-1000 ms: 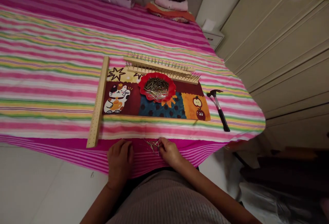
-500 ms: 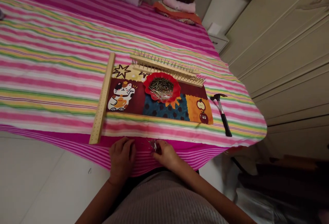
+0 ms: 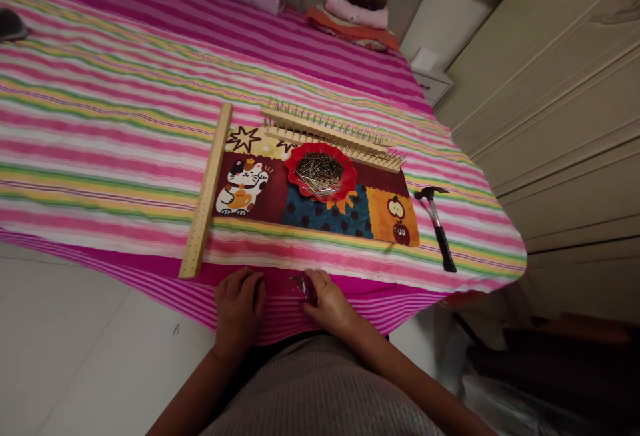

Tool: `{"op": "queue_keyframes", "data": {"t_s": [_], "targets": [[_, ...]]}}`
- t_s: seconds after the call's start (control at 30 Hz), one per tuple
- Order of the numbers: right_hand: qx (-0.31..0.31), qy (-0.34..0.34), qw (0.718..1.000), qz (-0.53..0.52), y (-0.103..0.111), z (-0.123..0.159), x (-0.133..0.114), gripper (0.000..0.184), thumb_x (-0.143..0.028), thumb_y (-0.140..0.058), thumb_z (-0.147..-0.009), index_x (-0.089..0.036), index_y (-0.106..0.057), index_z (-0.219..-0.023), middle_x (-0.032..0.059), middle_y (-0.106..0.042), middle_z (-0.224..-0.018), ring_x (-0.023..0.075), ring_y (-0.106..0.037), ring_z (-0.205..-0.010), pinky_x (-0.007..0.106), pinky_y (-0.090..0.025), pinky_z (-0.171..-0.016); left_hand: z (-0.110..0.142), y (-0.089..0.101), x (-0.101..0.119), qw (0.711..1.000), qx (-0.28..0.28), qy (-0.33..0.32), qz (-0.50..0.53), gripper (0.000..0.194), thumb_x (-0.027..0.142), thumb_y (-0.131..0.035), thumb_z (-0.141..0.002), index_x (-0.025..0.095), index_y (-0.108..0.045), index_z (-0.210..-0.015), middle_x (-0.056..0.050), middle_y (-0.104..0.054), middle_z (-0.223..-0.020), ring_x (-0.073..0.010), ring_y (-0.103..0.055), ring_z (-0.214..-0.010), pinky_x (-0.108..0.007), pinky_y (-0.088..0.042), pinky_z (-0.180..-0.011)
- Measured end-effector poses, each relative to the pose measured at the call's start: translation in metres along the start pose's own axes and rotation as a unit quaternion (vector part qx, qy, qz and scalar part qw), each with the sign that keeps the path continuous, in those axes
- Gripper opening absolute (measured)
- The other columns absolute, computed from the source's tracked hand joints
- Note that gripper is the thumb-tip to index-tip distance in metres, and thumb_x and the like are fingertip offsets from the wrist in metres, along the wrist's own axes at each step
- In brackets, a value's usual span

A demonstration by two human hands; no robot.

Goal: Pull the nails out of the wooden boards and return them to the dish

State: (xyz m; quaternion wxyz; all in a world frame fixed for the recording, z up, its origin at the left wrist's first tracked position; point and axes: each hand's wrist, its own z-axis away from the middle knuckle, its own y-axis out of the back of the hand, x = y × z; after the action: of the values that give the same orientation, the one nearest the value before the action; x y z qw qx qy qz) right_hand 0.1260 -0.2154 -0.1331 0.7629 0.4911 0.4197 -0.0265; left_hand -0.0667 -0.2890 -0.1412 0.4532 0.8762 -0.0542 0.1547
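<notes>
Lower-centre nails [image 3: 301, 286] bunched closer than before.
Right hand [image 3: 329, 301], left hand [image 3: 239, 304]: fingers curled, grip unclear; mid-frame red bowl [image 3: 349, 175] nail-filled.

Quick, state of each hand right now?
Left hand: loosely curled; whether holding anything can't be told.
Right hand: at a few nails; firm grip can't be told.

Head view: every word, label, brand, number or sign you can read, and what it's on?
None readable.
Printed mat: a cat, star shapes and apples; no lettering visible.
Hammer: no marking can be made out.
Wooden strip: rows of dots, no numbers visible.
Red bowl: no label visible.
Nails at the right hand: too small to tell.
</notes>
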Motion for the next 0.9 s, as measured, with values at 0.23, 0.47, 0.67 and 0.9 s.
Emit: {"op": "queue_keyframes", "data": {"t_s": [0.23, 0.47, 0.67, 0.9], "targets": [[-0.025, -0.015, 0.995, 0.099, -0.001, -0.008, 0.001, 0.04, -0.017, -0.057, -0.078, -0.014, -0.053, -0.118, 0.0128, -0.053, -0.117, 0.0214, -0.058, -0.1, 0.033, -0.048, -0.087, -0.001, 0.0, 0.001, 1.0, 0.004, 0.0, 0.0, 0.017, 0.017, -0.062, -0.079, 0.017, -0.062, -0.096, -0.008, -0.058, -0.1, -0.0205, -0.053, -0.094, -0.035, -0.04, -0.087], [-0.059, -0.018, 0.99, 0.128, -0.001, -0.016, -0.015, 0.016, -0.011, -0.05, -0.083, -0.014, -0.06, -0.095, 0.0127, -0.058, -0.103, 0.0211, -0.058, -0.09, 0.031, -0.047, -0.081, -0.001, -0.001, 0.001, 1.0, 0.003, 0.001, 0.002, 0.017, 0.017, -0.061, -0.079, 0.016, -0.062, -0.096, -0.008, -0.058, -0.101, -0.0208, -0.053, -0.095, -0.035, -0.04, -0.088], [-0.077, -0.022, 0.994, 0.076, -0.001, -0.027, -0.014, 0.015, -0.009, -0.049, -0.08, -0.012, -0.061, -0.088, 0.0126, -0.061, -0.092, 0.0215, -0.057, -0.081, 0.033, -0.044, -0.075, -0.001, 0.0, 0.0, 1.0, 0.001, 0.0, 0.003, 0.017, 0.018, -0.06, -0.08, 0.017, -0.062, -0.096, -0.008, -0.058, -0.1, -0.0204, -0.053, -0.094, -0.035, -0.041, -0.087], [-0.071, -0.058, 0.99, -0.103, 0.019, -0.03, -0.005, 0.013, -0.01, -0.051, -0.073, -0.019, -0.049, -0.064, -0.0045, -0.047, -0.062, 0.0102, -0.046, -0.061, 0.021, -0.037, -0.059, -0.001, 0.0, -0.003, 1.0, 0.002, 0.006, 0.01, 0.016, 0.016, -0.061, -0.079, 0.016, -0.062, -0.095, -0.008, -0.059, -0.099, -0.0209, -0.053, -0.093, -0.035, -0.041, -0.085]]}}
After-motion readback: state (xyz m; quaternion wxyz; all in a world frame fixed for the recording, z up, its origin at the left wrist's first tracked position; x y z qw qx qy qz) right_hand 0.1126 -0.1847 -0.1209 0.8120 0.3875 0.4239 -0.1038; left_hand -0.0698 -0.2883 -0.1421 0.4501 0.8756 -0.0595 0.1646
